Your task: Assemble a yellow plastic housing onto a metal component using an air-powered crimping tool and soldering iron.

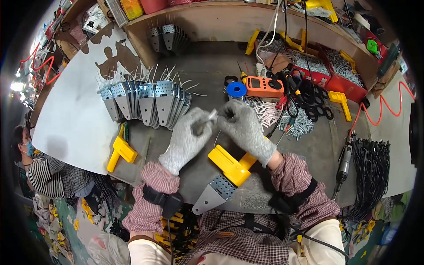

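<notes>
Both hands wear grey knit gloves and meet above the middle of the bench. My left hand pinches a small white tube-like piece between thumb and fingertips. My right hand has its fingers closed at the other end of that piece; what it grips there is too small to make out. Below them lies a yellow plastic handle, joined to a grey tapered metal plate with a perforated section. A thin wire rises from the handle toward my hands.
Several metal plates with white wires stand at left, above another yellow handle. An orange meter, blue spool, white sleeves and screws lie beyond my right hand. A screwdriver and black cables lie right.
</notes>
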